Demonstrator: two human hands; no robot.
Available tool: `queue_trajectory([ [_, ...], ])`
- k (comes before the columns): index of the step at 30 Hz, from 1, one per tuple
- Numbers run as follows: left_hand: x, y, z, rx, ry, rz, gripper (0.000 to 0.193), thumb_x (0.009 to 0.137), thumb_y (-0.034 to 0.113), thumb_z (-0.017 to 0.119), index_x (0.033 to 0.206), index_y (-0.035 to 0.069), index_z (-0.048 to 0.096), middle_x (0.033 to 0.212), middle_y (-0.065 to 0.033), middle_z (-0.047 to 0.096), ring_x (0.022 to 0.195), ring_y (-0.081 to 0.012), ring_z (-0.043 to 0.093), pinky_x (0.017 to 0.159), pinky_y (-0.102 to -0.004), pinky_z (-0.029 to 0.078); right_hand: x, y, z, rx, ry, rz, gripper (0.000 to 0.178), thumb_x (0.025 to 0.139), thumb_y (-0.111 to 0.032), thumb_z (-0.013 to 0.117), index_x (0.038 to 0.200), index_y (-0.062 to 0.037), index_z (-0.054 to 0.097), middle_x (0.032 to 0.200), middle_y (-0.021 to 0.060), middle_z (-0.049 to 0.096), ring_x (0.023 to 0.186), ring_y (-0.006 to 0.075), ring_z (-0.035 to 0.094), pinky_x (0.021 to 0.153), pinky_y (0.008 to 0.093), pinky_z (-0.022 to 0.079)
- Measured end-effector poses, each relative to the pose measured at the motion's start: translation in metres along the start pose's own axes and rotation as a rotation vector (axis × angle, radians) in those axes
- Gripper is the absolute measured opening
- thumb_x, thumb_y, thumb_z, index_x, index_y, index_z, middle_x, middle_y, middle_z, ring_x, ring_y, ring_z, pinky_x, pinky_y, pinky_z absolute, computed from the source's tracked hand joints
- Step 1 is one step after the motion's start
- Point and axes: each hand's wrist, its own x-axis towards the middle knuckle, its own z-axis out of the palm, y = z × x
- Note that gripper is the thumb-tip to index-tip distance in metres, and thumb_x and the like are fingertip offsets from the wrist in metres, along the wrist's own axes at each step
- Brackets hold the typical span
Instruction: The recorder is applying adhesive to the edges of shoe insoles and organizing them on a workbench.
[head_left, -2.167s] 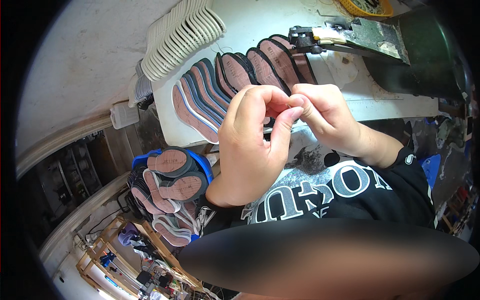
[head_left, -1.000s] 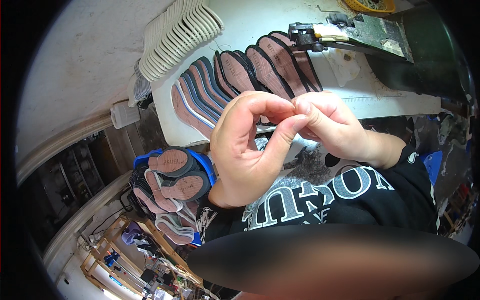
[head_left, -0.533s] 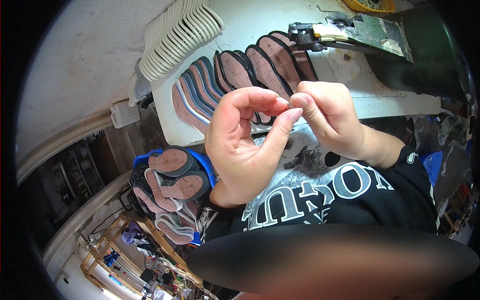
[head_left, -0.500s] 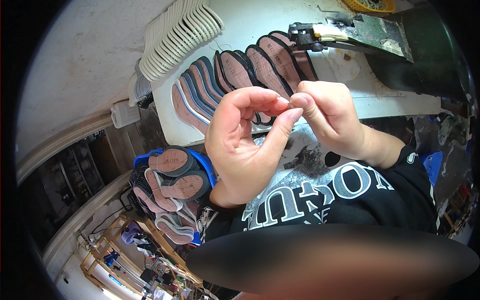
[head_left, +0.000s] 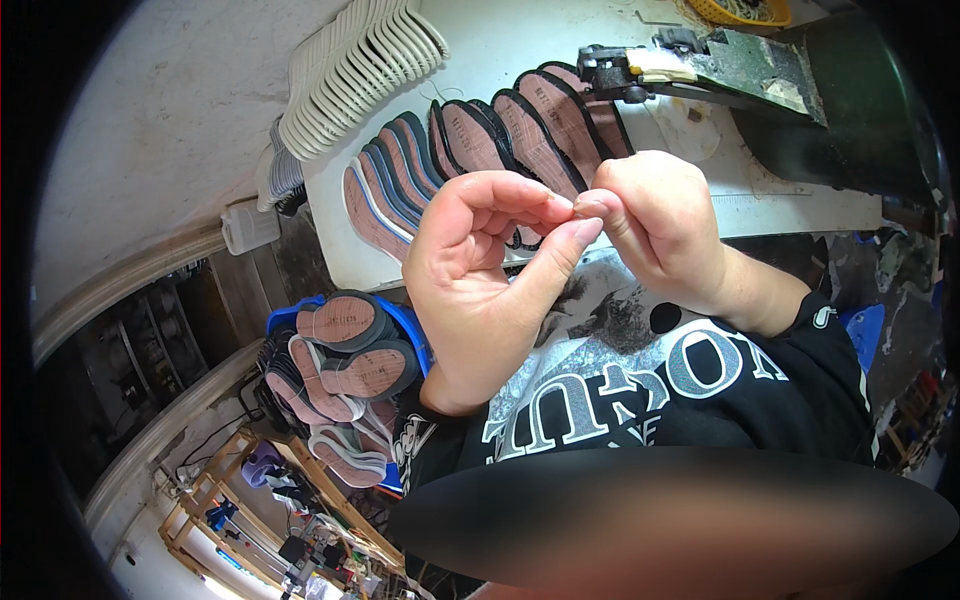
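Both hands meet fingertip to fingertip in front of my chest, above the near edge of a white table point(head_left: 740, 212). My left hand point(head_left: 490, 270) is curled, its thumb and fingertips closed in a pinch. Against it, my right hand point(head_left: 660, 225) has its fingers folded, the thumb pressing at the same spot. Whatever they pinch between them is too small to make out. Just beyond the hands, a row of shoe soles point(head_left: 470, 140) with pinkish faces and black, grey or white rims leans along the table.
A stack of white curved strips point(head_left: 365, 75) stands at the far left of the table. The dark green sewing machine point(head_left: 840, 110) juts in from the right. A yellow basket point(head_left: 740, 10) sits at the back. Left of me, a blue bin point(head_left: 415, 335) holds more soles.
Both hands have shifted very slightly to the left, still pinched together at the fingertips. The soles and the machine have not moved.
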Motion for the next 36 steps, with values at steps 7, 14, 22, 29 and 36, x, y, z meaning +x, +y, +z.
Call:
queue_trajectory([
  [7, -0.001, 0.000, -0.002, -0.100, -0.019, -0.087, 0.029, 0.076, -0.010, 0.071, 0.098, -0.001, 0.054, 0.090, -0.0062, 0.061, 0.085, -0.0106, 0.059, 0.080, -0.0227, 0.048, -0.001, 0.002, 0.002, 0.064, -0.040, -0.012, 0.015, 0.089, -0.021, 0.060, 0.081, -0.0091, 0.064, 0.061, 0.0087, 0.054, 0.058, 0.0294, 0.057, 0.052, 0.0380, 0.043],
  [14, -0.004, -0.004, -0.001, -0.197, -0.042, -0.127, 0.029, 0.076, -0.010, 0.070, 0.098, 0.001, 0.054, 0.091, -0.0048, 0.060, 0.086, -0.0097, 0.058, 0.080, -0.0225, 0.047, -0.004, 0.006, 0.001, 0.133, -0.095, 0.001, 0.016, 0.090, -0.020, 0.058, 0.082, -0.0068, 0.064, 0.063, 0.0108, 0.054, 0.060, 0.0313, 0.057, 0.053, 0.0382, 0.043],
  [22, -0.008, -0.007, -0.014, -0.236, -0.035, -0.124, 0.030, 0.074, -0.011, 0.070, 0.096, 0.002, 0.054, 0.089, -0.0038, 0.058, 0.085, -0.0105, 0.057, 0.078, -0.0236, 0.048, -0.005, 0.001, 0.012, 0.620, -0.268, 0.275, 0.024, 0.096, -0.021, 0.054, 0.088, -0.0005, 0.064, 0.062, 0.0067, 0.051, 0.055, 0.0126, 0.046, 0.052, 0.0291, 0.039],
  [29, -0.031, -0.007, -0.095, -0.487, 0.041, 0.051, 0.031, 0.070, -0.006, 0.074, 0.091, 0.002, 0.053, 0.077, -0.0031, 0.054, 0.067, -0.0138, 0.055, 0.061, -0.0259, 0.042, 0.001, 0.002, 0.039, 0.559, -0.434, 0.601, 0.026, 0.096, -0.019, 0.052, 0.077, -0.0013, 0.055, 0.058, 0.0023, 0.049, 0.058, 0.0125, 0.049, 0.056, 0.0287, 0.041],
  [36, -0.057, -0.050, -0.150, -0.190, 0.371, -0.085, 0.021, 0.074, -0.010, 0.071, 0.093, -0.006, 0.062, 0.078, -0.0121, 0.065, 0.071, -0.0194, 0.066, 0.070, -0.0298, 0.055, 0.016, 0.023, 0.123, 0.301, -0.669, 0.656, 0.013, 0.095, -0.009, 0.047, 0.098, 0.0031, 0.051, 0.071, 0.0097, 0.060, 0.062, 0.0175, 0.064, 0.054, 0.0302, 0.050],
])
